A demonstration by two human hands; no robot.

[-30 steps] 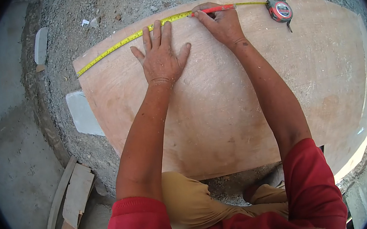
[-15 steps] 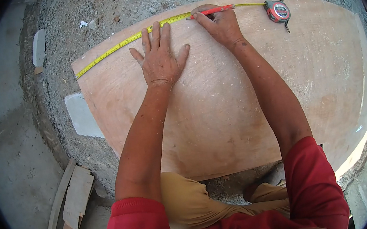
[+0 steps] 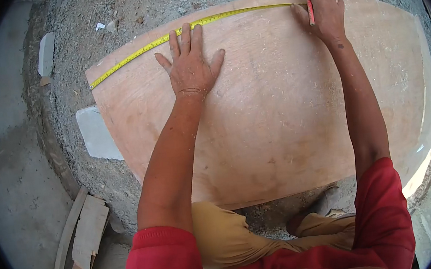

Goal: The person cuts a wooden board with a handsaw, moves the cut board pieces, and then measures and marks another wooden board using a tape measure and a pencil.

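My left hand (image 3: 189, 69) lies flat with fingers spread on a large plywood sheet (image 3: 277, 117), its fingertips on the yellow tape measure blade (image 3: 138, 52). The blade runs near the sheet's far edge, from its left corner to my right hand (image 3: 326, 13). A red carpenter's pencil (image 3: 310, 11) is held in that hand, pointing toward me. My right fingers curl down at the blade's right end. The tape measure's case is hidden, apparently under this hand.
Gravel ground (image 3: 160, 6) surrounds the sheet. A pale slab piece (image 3: 97, 134) juts out under its left edge, and another pale block (image 3: 46, 55) lies farther left. Wood offcuts (image 3: 90, 229) rest at lower left, by a concrete surface (image 3: 7, 156). My legs (image 3: 226, 233) are at the near edge.
My right hand has moved right along the blade to where the tape case was, and the case is now covered. The pencil has turned from sideways to upright in view. My left hand stays put.
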